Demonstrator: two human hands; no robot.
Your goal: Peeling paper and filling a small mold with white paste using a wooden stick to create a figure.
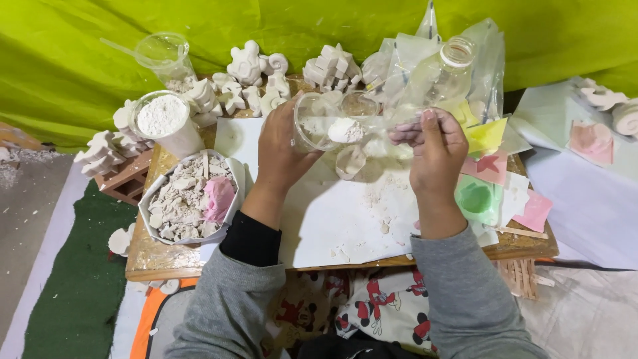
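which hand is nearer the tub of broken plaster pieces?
Left. The left hand, holding a clear cup, is just right of the tub; the right hand is farther right, across the white sheet.

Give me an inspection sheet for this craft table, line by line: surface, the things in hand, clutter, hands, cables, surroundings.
Surface: small wooden table, white sheet dusted with powder.
Job's things: clear plastic cup holding white powder, tilted.
Clutter: bag of broken plaster pieces, tub of white powder, white cast figures, green mould, pink moulds, glass jar.
Grippers: left hand grips the cup; right hand beside it, fingers pinched, what it holds cannot be told.
Cables: nothing seen.
Surroundings: green cloth backdrop, green mat.
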